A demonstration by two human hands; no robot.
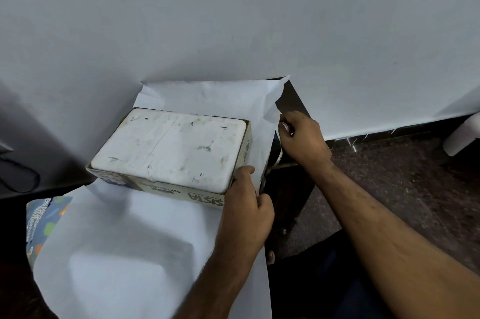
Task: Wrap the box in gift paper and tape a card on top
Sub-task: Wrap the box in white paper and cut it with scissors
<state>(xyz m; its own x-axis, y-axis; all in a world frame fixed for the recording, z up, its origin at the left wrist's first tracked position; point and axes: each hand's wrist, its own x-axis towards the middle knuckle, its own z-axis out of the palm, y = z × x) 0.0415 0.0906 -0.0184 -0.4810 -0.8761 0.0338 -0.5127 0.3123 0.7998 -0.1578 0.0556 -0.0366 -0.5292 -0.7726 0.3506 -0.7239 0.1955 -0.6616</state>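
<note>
The box point(171, 148) sits at the centre of the frame on the gift paper point(124, 246), white side up, and along its near side we read "SISTA" upside down. Our left hand point(246, 204) pinches the paper's right edge at the near right corner of the box, thumb resting on the box. Our right hand point(302, 137) pinches the same edge farther up, right of centre. The paper's printed face point(44, 222) shows at lower left. A pale wall point(233, 20) fills the upper frame; speckled dark floor point(405, 189) lies at right.
</note>
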